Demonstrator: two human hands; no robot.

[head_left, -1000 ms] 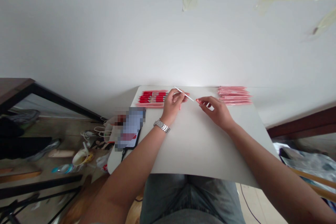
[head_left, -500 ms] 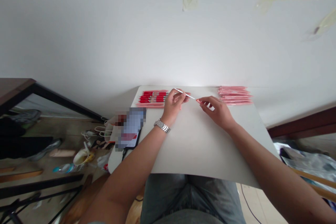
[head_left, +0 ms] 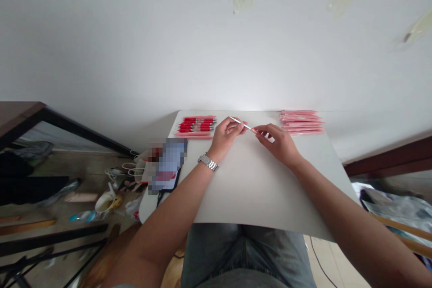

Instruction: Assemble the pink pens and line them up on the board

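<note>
Rod (head_left: pixel 238 121) in left fingers (head_left: pixel 224 124)

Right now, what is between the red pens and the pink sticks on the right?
The head view shows the left hand, white stick, pink piece and right hand there.

phone (head_left: pixel 168 162): pixelated | pink piece (head_left: pixel 254 130): partly covered by right hand (head_left: pixel 281 142)

One left hand (head_left: pixel 224 137), one right hand (head_left: pixel 281 144), one white stick (head_left: pixel 236 120), one pinkish piece (head_left: pixel 254 130), one wristwatch (head_left: pixel 208 162), one desk (head_left: pixel 256 189), several red pens (head_left: pixel 189 127) and many pink sticks (head_left: pixel 301 123), both too tightly packed to count.
</note>
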